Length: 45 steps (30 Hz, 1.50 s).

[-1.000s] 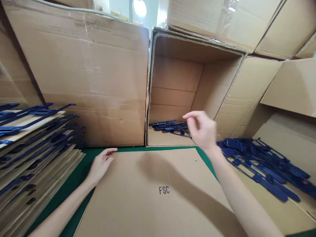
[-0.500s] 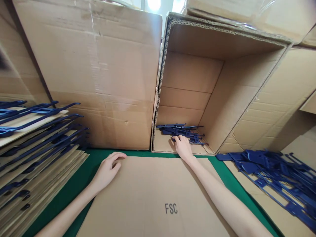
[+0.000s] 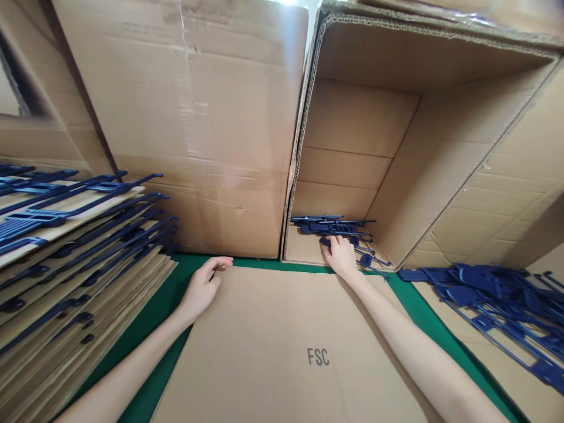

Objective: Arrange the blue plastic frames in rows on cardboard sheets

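Observation:
My right hand (image 3: pixel 341 256) reaches into the front of an open cardboard box (image 3: pixel 348 126), its fingers closed on one of the dark blue plastic parts (image 3: pixel 328 228) on the box floor. Part of that piece sticks out over the box's front edge, right of the hand. My left hand (image 3: pixel 203 289) rests at the upper left corner of a flat cardboard sheet (image 3: pixel 264 341) marked FSC, fingers apart and nothing in them. The sheet lies on a green surface (image 3: pixel 145 335) in front of the box.
At the left stands a stack of cardboard sheets (image 3: pixel 127 305) layered with blue parts (image 3: pixel 39 217). More blue parts (image 3: pixel 489 294) lie on cardboard at the right. A large closed box (image 3: pixel 211 129) stands left of the open one.
My right hand has drawn slightly toward the box's front edge, and a blue part has come forward with it. The whole view has shifted. My left hand stays at the sheet's corner.

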Available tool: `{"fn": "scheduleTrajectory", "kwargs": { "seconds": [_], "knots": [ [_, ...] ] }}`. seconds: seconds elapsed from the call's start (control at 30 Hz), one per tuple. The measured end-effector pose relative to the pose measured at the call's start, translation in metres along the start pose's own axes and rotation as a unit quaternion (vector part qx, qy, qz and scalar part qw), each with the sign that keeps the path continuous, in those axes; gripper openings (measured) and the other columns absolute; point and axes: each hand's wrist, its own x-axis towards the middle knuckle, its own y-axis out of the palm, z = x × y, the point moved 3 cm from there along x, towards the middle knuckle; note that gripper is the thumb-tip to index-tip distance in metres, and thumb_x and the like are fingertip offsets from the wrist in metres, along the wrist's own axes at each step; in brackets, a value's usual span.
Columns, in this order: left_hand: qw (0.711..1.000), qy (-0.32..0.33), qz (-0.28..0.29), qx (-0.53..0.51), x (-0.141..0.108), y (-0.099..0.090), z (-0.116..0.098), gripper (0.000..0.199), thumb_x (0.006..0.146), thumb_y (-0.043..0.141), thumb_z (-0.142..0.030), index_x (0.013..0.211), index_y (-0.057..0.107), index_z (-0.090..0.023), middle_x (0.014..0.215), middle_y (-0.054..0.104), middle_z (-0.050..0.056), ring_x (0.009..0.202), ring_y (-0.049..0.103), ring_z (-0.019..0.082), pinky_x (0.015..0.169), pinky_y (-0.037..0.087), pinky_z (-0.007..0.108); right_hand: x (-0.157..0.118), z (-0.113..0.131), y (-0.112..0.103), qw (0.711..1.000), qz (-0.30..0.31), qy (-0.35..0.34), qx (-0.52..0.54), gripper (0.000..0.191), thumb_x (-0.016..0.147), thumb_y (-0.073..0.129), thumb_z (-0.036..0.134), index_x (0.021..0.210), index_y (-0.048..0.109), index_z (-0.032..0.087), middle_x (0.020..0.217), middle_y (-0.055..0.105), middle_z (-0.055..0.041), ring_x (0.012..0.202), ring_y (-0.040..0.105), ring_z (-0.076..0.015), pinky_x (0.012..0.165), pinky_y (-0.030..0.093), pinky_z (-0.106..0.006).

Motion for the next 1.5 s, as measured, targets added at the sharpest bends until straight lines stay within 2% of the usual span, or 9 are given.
{"fn": "scheduleTrajectory", "kwargs": {
  "seconds": [0.27, 0.53, 0.7, 0.8, 0.9, 1.03, 1.1, 1.27, 1.5],
  "knots": [
    [0.976, -0.041, 0.141, -0.16, 0.002, -0.014, -0.004, 0.06, 0.056, 0.054, -0.009, 0.115, 0.057, -0.02, 0.131, 0.055, 0.009, 0.13, 0.043, 0.027, 0.113, 0.024, 0.045, -0.002, 0.014, -0.012, 0.983, 0.084, -0.132, 0.093, 0.023, 0.088, 0.053, 0.028, 0.106, 0.065, 0.019, 0.106, 0.06, -0.0092, 0.103, 0.054, -0.0229, 0.091, 0.04, -0.033],
    [0.978, -0.016, 0.113, -0.177, 0.001, -0.011, 0.004, 0.052, 0.062, 0.058, -0.012, 0.113, 0.06, -0.018, 0.125, 0.06, 0.01, 0.125, 0.048, 0.027, 0.113, 0.024, 0.047, 0.0, 0.032, -0.03, 0.952, 0.156, -0.231, 0.13, 0.026, 0.085, 0.057, 0.016, 0.111, 0.063, 0.017, 0.112, 0.065, -0.0093, 0.106, 0.058, -0.0232, 0.093, 0.043, -0.037],
    [0.978, -0.019, 0.121, -0.169, -0.002, -0.012, 0.002, 0.054, 0.063, 0.058, -0.011, 0.116, 0.059, -0.019, 0.127, 0.059, 0.009, 0.127, 0.046, 0.025, 0.113, 0.023, 0.046, -0.013, 0.07, -0.073, 0.924, 0.188, -0.302, 0.142, 0.025, 0.084, 0.058, 0.012, 0.106, 0.066, 0.02, 0.11, 0.067, -0.0059, 0.104, 0.059, -0.0221, 0.093, 0.044, -0.036],
    [0.978, -0.013, 0.116, -0.17, -0.002, -0.012, 0.004, 0.052, 0.064, 0.059, -0.012, 0.116, 0.06, -0.018, 0.127, 0.059, 0.009, 0.127, 0.046, 0.026, 0.113, 0.023, 0.046, -0.042, 0.111, -0.11, 0.886, 0.193, -0.392, 0.152, 0.025, 0.084, 0.056, 0.009, 0.104, 0.066, 0.021, 0.111, 0.066, -0.0056, 0.103, 0.059, -0.0215, 0.092, 0.043, -0.037],
    [0.979, -0.01, 0.112, -0.168, -0.003, -0.011, 0.002, 0.049, 0.065, 0.06, -0.013, 0.114, 0.062, -0.017, 0.125, 0.06, 0.01, 0.126, 0.047, 0.027, 0.113, 0.024, 0.047, -0.083, 0.151, -0.139, 0.821, 0.229, -0.493, 0.174, 0.033, 0.085, 0.047, 0.001, 0.106, 0.062, 0.022, 0.113, 0.065, -0.0041, 0.105, 0.057, -0.0179, 0.092, 0.042, -0.033],
    [0.981, -0.014, 0.112, -0.155, -0.005, -0.009, -0.006, 0.046, 0.064, 0.059, -0.012, 0.11, 0.065, -0.017, 0.123, 0.062, 0.009, 0.125, 0.048, 0.027, 0.111, 0.028, 0.046, -0.12, 0.177, -0.154, 0.754, 0.243, -0.578, 0.196, 0.038, 0.083, 0.045, -0.002, 0.112, 0.057, 0.02, 0.131, 0.054, -0.005, 0.12, 0.046, -0.0166, 0.096, 0.038, -0.03],
    [0.983, -0.016, 0.107, -0.147, -0.006, -0.009, -0.009, 0.046, 0.065, 0.059, -0.012, 0.109, 0.065, -0.017, 0.122, 0.062, 0.009, 0.123, 0.05, 0.027, 0.109, 0.031, 0.046, -0.124, 0.178, -0.152, 0.758, 0.233, -0.579, 0.19, 0.036, 0.084, 0.047, 0.0, 0.113, 0.056, 0.019, 0.13, 0.054, -0.0056, 0.118, 0.047, -0.0169, 0.095, 0.038, -0.03],
    [0.983, -0.019, 0.114, -0.145, -0.008, -0.006, -0.008, 0.046, 0.066, 0.058, -0.014, 0.111, 0.064, -0.015, 0.121, 0.062, 0.011, 0.116, 0.055, 0.026, 0.103, 0.038, 0.046, -0.106, 0.16, -0.134, 0.85, 0.222, -0.472, 0.07, 0.011, 0.09, 0.051, 0.014, 0.09, 0.062, 0.017, 0.084, 0.064, -0.0057, 0.08, 0.058, -0.0196, 0.073, 0.043, -0.033],
    [0.983, -0.011, 0.107, -0.146, -0.008, -0.005, -0.01, 0.045, 0.063, 0.058, -0.013, 0.107, 0.066, -0.016, 0.119, 0.064, 0.01, 0.115, 0.056, 0.026, 0.102, 0.039, 0.044, -0.11, 0.152, -0.114, 0.848, 0.244, -0.455, 0.119, 0.013, 0.09, 0.054, 0.022, 0.089, 0.066, 0.016, 0.094, 0.063, -0.0067, 0.085, 0.057, -0.019, 0.077, 0.045, -0.033]
  ]
}}
